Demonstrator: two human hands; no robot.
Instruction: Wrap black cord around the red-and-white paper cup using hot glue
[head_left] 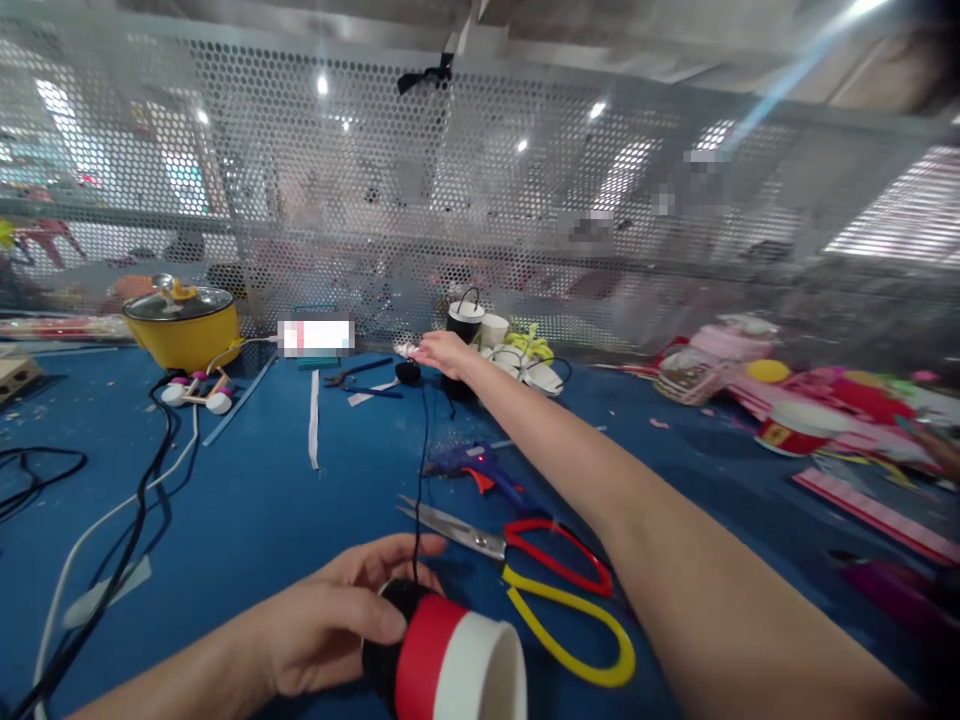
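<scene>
My left hand (330, 620) is closed around a paper cup (469, 675), which lies tipped with its white mouth to the right. A red band circles the cup, and black yarn (382, 650) is wound around its base end. From there a strand of the yarn runs away over the table to a small black ball (408, 372). My right hand (444, 353) is stretched to the back of the table, beside that ball. Its fingers are drawn together at a small whitish thing, too small to make out. Scissors (491, 545) with red and yellow handles lie below my right forearm.
A blue glue gun (480, 465) lies behind the scissors, and pliers (360, 375) lie farther back. Cups (465, 318) stand by the perforated metal screen (375, 200). A yellow pot (184, 330) and cables (142, 490) occupy the left. Pink craft items (810, 385) crowd the right.
</scene>
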